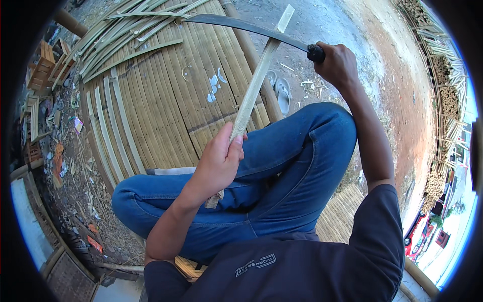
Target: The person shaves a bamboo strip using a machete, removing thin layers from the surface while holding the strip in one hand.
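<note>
My left hand (220,160) is wrapped round the near part of a pale bamboo strip (255,88), which slants away up and to the right. A short end of the strip shows below that hand, over my lap. Closed on the dark handle of a machete (241,24) is my right hand (336,64), beyond my raised knee. The long, dark, curved blade points left and crosses the strip near its far end. Whether the edge bites into the strip or only rests on it, I cannot tell.
I sit on a bamboo slat platform (151,95). Split strips (126,38) are heaped at its far left, and several more (108,126) lie along its left side. Sandals (283,93) stand on the ground beyond its right edge. Stacked bamboo (445,90) lines the far right.
</note>
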Action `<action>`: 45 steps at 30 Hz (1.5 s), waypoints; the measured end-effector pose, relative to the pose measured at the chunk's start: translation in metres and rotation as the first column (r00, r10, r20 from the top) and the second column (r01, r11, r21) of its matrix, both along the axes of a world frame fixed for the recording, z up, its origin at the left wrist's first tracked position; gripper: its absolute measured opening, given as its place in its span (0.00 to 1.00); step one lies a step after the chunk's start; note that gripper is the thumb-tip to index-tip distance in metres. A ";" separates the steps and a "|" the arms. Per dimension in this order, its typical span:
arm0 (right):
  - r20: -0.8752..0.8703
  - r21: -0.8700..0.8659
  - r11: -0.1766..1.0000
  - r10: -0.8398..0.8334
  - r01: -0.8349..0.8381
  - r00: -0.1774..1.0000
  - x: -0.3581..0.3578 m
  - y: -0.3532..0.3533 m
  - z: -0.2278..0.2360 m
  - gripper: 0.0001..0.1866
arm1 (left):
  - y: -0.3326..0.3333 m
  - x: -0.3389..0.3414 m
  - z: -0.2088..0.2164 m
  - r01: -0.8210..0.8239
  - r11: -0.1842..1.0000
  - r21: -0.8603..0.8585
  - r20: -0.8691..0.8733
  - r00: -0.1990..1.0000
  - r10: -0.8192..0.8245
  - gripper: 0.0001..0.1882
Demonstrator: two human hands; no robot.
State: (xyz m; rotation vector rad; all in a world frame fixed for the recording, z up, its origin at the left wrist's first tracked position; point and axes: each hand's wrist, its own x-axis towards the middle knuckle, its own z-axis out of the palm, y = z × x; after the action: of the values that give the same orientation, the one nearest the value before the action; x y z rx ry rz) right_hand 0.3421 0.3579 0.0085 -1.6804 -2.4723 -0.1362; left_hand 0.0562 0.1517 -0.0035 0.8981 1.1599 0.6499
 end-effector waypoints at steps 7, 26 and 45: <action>-0.062 -0.015 0.991 0.133 -0.134 0.989 -0.029 -0.019 0.016 0.09 | -0.004 -0.008 0.001 -0.070 0.992 0.104 -0.133 0.988 0.084 0.10; 0.022 0.058 0.984 -0.171 0.170 0.985 0.004 0.015 -0.004 0.10 | -0.021 -0.003 0.013 0.041 0.999 0.021 0.016 0.999 -0.041 0.09; -0.217 -0.111 0.990 0.056 -0.082 0.975 -0.055 0.016 0.003 0.11 | -0.003 -0.010 0.004 -0.093 0.982 0.162 -0.252 0.959 0.132 0.14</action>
State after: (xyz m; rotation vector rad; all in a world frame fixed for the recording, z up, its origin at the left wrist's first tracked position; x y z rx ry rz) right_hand 0.2873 0.3738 0.0111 -1.5570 -2.4154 0.1943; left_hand 0.0461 0.1491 0.0008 1.0743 1.4215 0.7336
